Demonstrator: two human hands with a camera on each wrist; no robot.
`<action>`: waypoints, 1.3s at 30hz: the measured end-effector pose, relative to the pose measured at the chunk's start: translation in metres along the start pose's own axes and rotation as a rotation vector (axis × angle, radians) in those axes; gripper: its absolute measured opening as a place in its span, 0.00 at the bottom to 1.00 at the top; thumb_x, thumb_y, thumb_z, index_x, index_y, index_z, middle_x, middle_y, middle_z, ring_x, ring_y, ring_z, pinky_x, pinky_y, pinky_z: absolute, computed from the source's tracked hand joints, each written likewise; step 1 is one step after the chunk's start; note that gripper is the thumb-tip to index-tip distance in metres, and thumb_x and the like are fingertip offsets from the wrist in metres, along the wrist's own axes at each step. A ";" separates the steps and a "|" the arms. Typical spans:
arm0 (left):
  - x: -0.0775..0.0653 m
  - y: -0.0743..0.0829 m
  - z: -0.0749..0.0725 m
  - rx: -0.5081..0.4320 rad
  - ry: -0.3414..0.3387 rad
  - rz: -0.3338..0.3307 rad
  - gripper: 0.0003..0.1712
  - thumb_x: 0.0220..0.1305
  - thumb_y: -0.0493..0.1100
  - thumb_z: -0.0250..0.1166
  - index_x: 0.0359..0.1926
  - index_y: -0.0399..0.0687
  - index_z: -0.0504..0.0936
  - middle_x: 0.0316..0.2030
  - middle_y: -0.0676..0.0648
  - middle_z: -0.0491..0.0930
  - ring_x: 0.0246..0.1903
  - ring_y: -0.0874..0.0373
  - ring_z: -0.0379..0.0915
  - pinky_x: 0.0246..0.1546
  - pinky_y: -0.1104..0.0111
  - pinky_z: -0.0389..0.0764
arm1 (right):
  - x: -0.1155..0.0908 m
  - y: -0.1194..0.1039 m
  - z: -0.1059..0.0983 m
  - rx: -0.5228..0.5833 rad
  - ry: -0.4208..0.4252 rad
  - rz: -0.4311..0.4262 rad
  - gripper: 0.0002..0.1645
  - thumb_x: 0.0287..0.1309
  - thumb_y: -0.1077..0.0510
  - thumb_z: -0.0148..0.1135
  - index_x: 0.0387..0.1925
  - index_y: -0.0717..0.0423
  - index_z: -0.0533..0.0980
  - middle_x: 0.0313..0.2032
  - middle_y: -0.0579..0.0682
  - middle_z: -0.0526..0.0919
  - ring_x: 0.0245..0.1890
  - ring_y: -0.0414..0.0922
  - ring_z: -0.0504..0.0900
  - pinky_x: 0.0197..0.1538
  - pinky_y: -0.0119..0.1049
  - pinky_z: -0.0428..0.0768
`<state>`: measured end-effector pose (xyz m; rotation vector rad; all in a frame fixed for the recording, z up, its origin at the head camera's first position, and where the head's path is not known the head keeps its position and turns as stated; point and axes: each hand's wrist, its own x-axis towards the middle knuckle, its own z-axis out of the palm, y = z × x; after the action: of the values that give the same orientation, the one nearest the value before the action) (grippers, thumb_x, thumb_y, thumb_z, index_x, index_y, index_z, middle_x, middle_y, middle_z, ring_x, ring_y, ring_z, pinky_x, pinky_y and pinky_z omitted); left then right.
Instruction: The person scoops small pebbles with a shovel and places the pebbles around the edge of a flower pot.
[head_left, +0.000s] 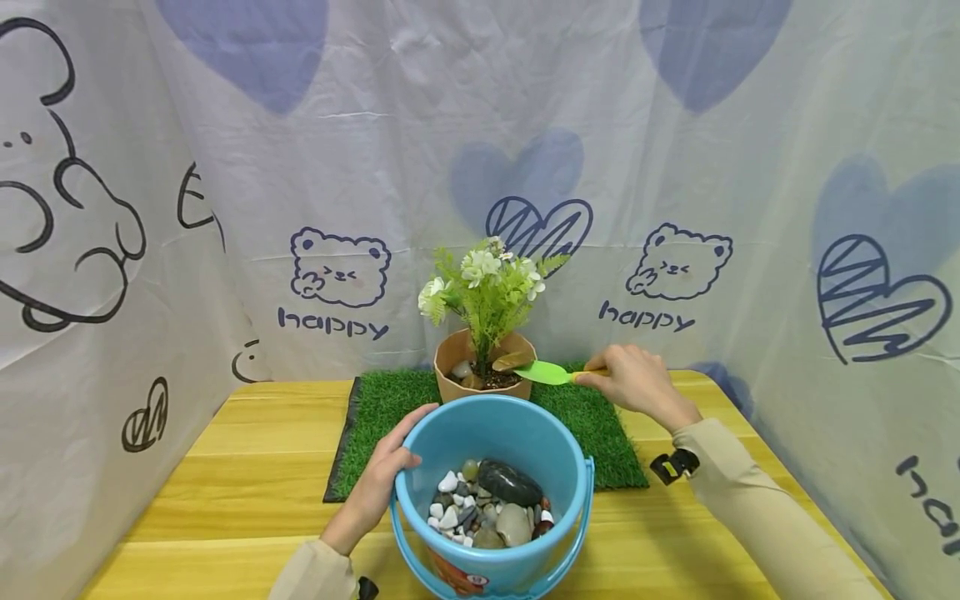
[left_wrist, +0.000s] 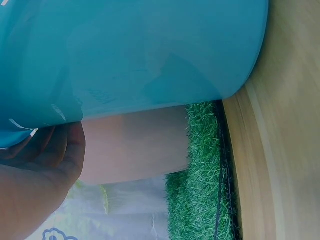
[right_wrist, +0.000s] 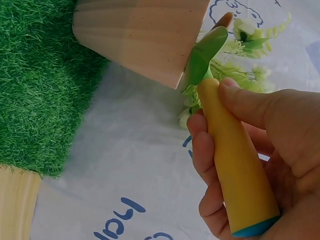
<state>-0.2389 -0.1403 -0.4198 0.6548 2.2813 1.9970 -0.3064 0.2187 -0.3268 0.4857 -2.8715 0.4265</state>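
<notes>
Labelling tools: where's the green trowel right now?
In the head view, right of centre: the right grip holds the green trowel by its yellow handle, at the right rim of the flowerpot, a brown stone at the trowel's tip.

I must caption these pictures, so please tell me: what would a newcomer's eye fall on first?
Most likely the blue bucket of stones at the near side of the table, its rim held by the left hand. Behind it stands a white-flowered plant in a peach-coloured pot on an artificial grass mat, and the right hand holds a green trowel at the pot's rim.
</notes>
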 end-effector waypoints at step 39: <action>0.000 -0.001 -0.001 -0.012 -0.012 0.015 0.40 0.58 0.36 0.43 0.73 0.62 0.59 0.70 0.39 0.62 0.62 0.34 0.68 0.52 0.49 0.78 | 0.013 0.018 0.007 0.200 -0.113 -0.062 0.16 0.62 0.44 0.62 0.39 0.47 0.87 0.28 0.42 0.85 0.23 0.41 0.75 0.31 0.35 0.75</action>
<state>-0.2389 -0.1413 -0.4206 0.6835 2.2622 2.0060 -0.3255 0.2289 -0.3345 0.6499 -2.9266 0.7006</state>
